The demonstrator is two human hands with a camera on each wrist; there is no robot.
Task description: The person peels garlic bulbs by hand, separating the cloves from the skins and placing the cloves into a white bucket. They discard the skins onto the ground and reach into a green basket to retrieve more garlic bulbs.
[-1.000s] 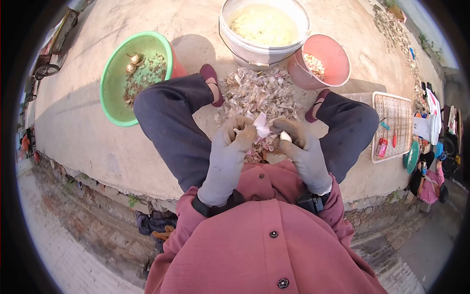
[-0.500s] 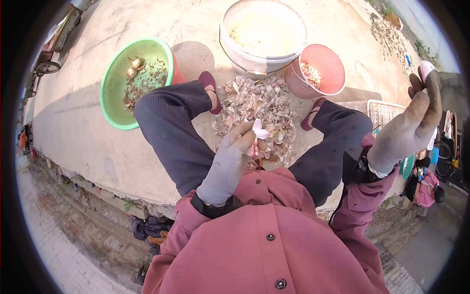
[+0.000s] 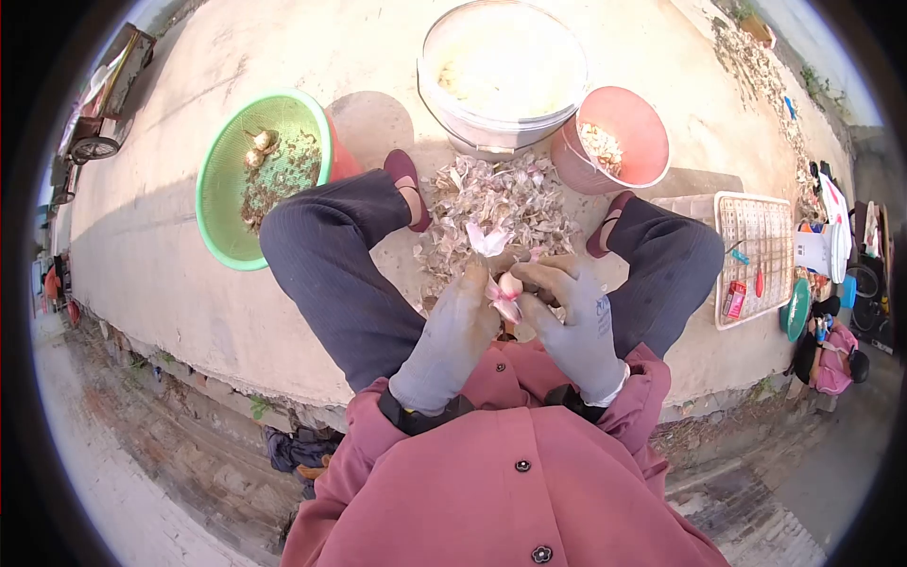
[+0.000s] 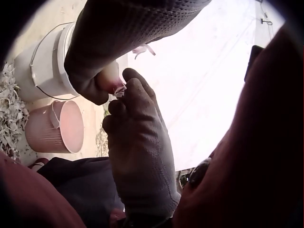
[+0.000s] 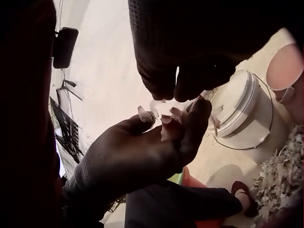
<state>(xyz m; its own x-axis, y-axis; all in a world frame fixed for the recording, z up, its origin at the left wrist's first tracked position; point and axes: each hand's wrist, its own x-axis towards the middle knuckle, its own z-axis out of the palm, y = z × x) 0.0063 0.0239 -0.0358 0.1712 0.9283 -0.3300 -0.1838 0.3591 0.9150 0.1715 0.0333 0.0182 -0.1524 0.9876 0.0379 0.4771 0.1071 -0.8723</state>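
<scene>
Between both gloved hands is a garlic clove (image 3: 510, 285), pale with pink skin at one end. My left hand (image 3: 453, 323) grips it, fingers curled; loose skin (image 3: 488, 240) stands up at the fingertips. In the left wrist view the clove (image 4: 109, 78) sticks out below those fingers. My right hand (image 3: 578, 326) pinches at the clove's pink tip with thumb and fingers. More peeled bits (image 5: 167, 124) cling to the left hand (image 5: 137, 149) in the right wrist view. Below the hands, a heap of garlic skins (image 3: 491, 203) covers the ground between the feet.
Beyond the skins stands a white bucket (image 3: 501, 132) with pale contents under liquid. A pink bucket (image 3: 642, 156) beside it holds cloves. To the left is a green mesh basket (image 3: 215, 203) with a few bulbs and debris. A plastic crate (image 3: 756, 222) bearing small tools lies at the right.
The right hand swung out to the right with straight fingers half a second ago and is now back at the left hand. The clove it held a second ago is gone from it.
</scene>
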